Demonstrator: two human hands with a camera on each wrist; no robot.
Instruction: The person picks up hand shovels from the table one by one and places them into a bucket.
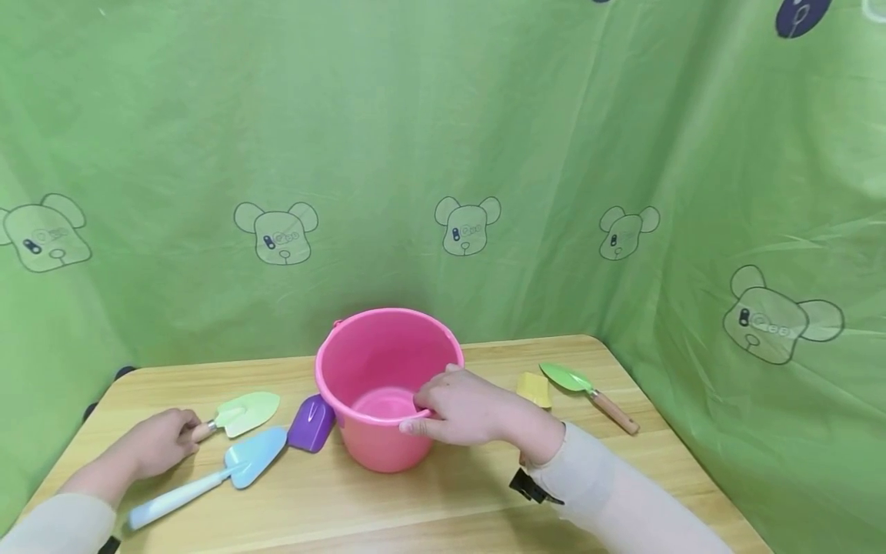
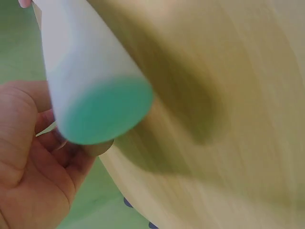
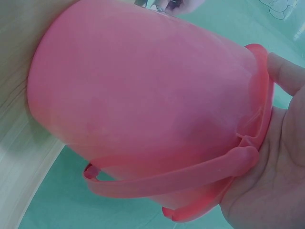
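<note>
In the head view my right hand [image 1: 467, 408] grips the near right rim of a pink bucket [image 1: 388, 450], thumb outside and fingers over the inner edge. The right wrist view shows the bucket's wall [image 3: 143, 81] and its handle [image 3: 167, 181] hanging down beside it. At the left, my left hand [image 1: 155, 445] holds the wooden handle of a light green trowel [image 1: 252, 412], whose blade lies at the table. Just nearer lies a blue trowel [image 1: 256, 455]; its pale handle [image 2: 86, 62] hides part of the left hand in the left wrist view.
A purple shovel blade [image 1: 311, 423] lies against the bucket's left side. To the right are a yellow piece [image 1: 534, 389], partly behind the right wrist, and a green trowel [image 1: 567, 377] with a wooden handle. Green curtains [image 1: 388, 154] surround the wooden table [image 1: 332, 508].
</note>
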